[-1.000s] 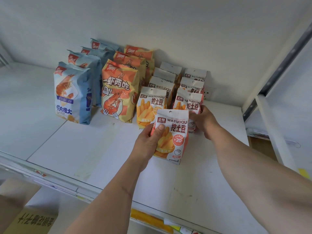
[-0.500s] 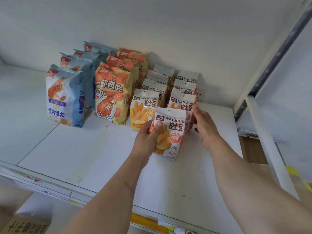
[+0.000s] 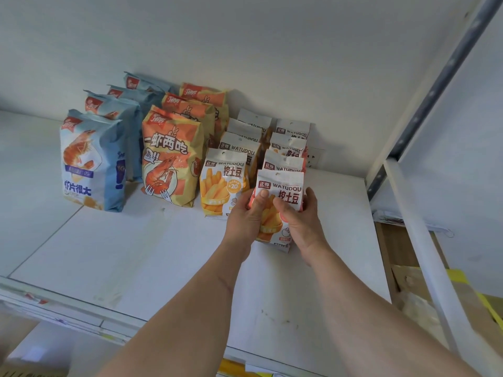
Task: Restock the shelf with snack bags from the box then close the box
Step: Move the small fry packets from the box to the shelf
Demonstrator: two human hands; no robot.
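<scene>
Both hands held one small WATUDOU bag (image 3: pixel 280 198) upright on the white shelf (image 3: pixel 163 262), at the front of the right-hand row of like bags. The left hand (image 3: pixel 246 216) gripped its left edge, thumb laid up the front of the pack and the other fingers curled behind it. The right hand (image 3: pixel 300 217) gripped the right edge, thumb across the printed fries, fingers wrapped round the side and back. So the fingers of both hands were clamped on the bag. Its foot showed just below the hands and seemed to rest on the shelf, though the hands hid most of the lower part.

Directly behind the held bag stood three more WATUDOU bags (image 3: pixel 288 144) in a file toward the back wall (image 3: pixel 245 50), each overlapping the next. Just to the left ran a second file of four WATUDOU bags, its front bag (image 3: pixel 221 183) yellow with fries printed on it, standing beside the left hand and partly covered by it. Left of that stood a row of three orange prawn bags (image 3: pixel 171 156), and farther left a row of four blue prawn bags (image 3: pixel 87 161), all upright and facing forward.

A wall socket (image 3: pixel 314 157) showed behind the right file. At the right a grey upright (image 3: pixel 435 85) rose beside the shelf, with cardboard (image 3: pixel 408 257) lying below it.
</scene>
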